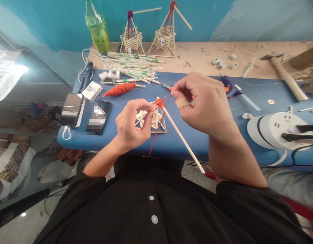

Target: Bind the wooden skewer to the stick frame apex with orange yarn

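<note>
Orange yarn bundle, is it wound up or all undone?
Wound up: the orange yarn bundle shows close wraps in a spindle shape.

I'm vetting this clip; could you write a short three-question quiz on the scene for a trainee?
1. True or false: the left hand is gripping the hammer.
2. The strand pinched by the right hand is: a) green; b) red-orange; c) white.
3. Fill in: of the two stick frames standing at the back, the left one has ____ thread at its top.

Key:
1. False; its fingertips are at the top of the small stick frame.
2. b
3. purple
</note>
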The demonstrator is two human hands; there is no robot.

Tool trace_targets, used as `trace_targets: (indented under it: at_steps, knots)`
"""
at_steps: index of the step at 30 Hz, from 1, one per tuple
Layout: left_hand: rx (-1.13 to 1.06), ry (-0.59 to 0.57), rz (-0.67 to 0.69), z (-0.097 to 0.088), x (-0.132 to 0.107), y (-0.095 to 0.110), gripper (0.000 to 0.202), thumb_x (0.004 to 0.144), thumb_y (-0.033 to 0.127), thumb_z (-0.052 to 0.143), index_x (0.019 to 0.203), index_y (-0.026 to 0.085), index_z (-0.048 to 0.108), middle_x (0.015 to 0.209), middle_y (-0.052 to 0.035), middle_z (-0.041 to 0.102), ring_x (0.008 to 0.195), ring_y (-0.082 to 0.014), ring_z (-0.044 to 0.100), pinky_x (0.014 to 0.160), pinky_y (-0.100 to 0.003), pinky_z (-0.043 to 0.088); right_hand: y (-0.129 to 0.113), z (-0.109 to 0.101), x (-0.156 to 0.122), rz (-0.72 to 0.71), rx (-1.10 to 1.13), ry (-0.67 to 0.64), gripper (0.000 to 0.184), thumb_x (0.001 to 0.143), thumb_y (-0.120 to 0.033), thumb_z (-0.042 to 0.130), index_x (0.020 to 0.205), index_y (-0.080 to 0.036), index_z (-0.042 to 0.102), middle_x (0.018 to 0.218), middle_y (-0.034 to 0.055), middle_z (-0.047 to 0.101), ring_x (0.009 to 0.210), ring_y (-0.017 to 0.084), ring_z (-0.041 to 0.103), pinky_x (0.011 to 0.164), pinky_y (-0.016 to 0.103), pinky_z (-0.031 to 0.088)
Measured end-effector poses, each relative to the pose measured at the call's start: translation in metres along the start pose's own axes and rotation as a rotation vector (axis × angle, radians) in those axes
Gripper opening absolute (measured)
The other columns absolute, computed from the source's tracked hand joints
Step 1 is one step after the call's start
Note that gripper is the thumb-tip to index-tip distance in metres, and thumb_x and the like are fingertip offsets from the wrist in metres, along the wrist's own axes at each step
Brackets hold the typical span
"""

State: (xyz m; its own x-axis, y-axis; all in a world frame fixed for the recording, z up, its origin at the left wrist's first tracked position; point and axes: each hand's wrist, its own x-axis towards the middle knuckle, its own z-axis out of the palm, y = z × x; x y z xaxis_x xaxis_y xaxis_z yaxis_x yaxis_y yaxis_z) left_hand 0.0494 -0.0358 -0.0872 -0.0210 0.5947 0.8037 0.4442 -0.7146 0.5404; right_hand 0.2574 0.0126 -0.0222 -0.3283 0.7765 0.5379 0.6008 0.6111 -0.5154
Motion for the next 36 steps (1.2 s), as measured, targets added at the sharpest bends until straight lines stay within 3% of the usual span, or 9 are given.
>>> trace_targets:
  at_steps: [9,12,14,17,21,25,29,36]
  knots:
    - [-0.078,-0.039,-0.111,-0.006,0.006,0.001,0.029,0.094,0.017,0.073,0.121,0.023,0.063,0.098,-0.0003,0.074,0.085,-0.0138,0.077,0.084,-0.029,0.066,-0.003,-0.003,0.003,-0.008,0.022,0.033,0.011,0.091,-0.015,0.067,0.087,-0.025,0.066,0.082,0.0022,0.07,0.069,0.017,0.059,0.067,0.036,0.049]
    - [-0.079,-0.059,-0.064,-0.006,0.021,-0.002,0.032,0.092,0.026,0.075,0.123,0.024,0.069,0.116,-0.0072,0.078,0.106,-0.0224,0.077,0.093,-0.039,0.066,-0.011,-0.007,0.007,-0.036,0.112,-0.005,0.015,0.091,-0.011,0.069,0.086,-0.026,0.069,0.081,0.001,0.072,0.068,0.016,0.062,0.066,0.036,0.052]
    - [-0.107,-0.12,-0.034,-0.004,0.032,-0.006,0.023,0.092,0.031,0.075,0.115,0.025,0.074,0.122,-0.0082,0.08,0.116,-0.0261,0.075,0.102,-0.046,0.064,-0.016,-0.009,0.01,-0.062,0.162,-0.018,0.018,0.089,-0.008,0.07,0.086,-0.026,0.071,0.081,0.0006,0.074,0.07,0.016,0.065,0.066,0.035,0.054]
    - [-0.246,-0.225,-0.05,0.004,0.041,-0.014,0.011,0.098,0.033,0.071,0.099,0.025,0.079,0.105,-0.0054,0.084,0.106,-0.0234,0.078,0.103,-0.046,0.064,-0.021,-0.009,0.013,-0.046,0.262,0.013,0.022,0.086,-0.004,0.073,0.088,-0.026,0.072,0.085,0.0008,0.075,0.073,0.015,0.068,0.066,0.032,0.058]
    - [-0.457,-0.238,-0.149,0.014,0.038,-0.023,0.015,0.101,0.037,0.074,0.096,0.026,0.083,0.097,-0.0046,0.086,0.096,-0.0198,0.081,0.091,-0.039,0.067,-0.026,-0.009,0.017,-0.01,0.313,0.052,0.018,0.089,-0.011,0.075,0.094,-0.027,0.069,0.09,0.0024,0.075,0.08,0.016,0.07,0.072,0.031,0.061]
    - [-0.484,-0.259,-0.242,0.016,0.034,-0.026,0.022,0.099,0.046,0.078,0.095,0.026,0.085,0.1,-0.0058,0.087,0.099,-0.0206,0.082,0.092,-0.04,0.069,-0.032,-0.009,0.02,0.002,0.295,0.022,0.017,0.093,-0.014,0.07,0.094,-0.028,0.06,0.089,0.0028,0.069,0.08,0.018,0.065,0.073,0.034,0.058]
    - [-0.485,-0.272,-0.274,0.013,0.031,-0.026,0.028,0.099,0.053,0.078,0.096,0.027,0.086,0.1,-0.0055,0.087,0.099,-0.0199,0.083,0.103,-0.044,0.068,-0.035,-0.008,0.022,-0.028,0.377,-0.003,0.023,0.093,-0.008,0.065,0.093,-0.028,0.053,0.092,0.0035,0.064,0.081,0.018,0.061,0.071,0.035,0.052]
    - [-0.595,-0.268,-0.269,0.006,0.029,-0.025,0.014,0.098,0.042,0.083,0.101,0.03,0.089,0.103,-0.0028,0.088,0.1,-0.0197,0.085,0.114,-0.046,0.065,-0.036,-0.004,0.02,-0.083,0.453,0.069,0.026,0.093,-0.006,0.065,0.09,-0.025,0.049,0.089,0.0005,0.06,0.08,0.015,0.057,0.069,0.032,0.044]
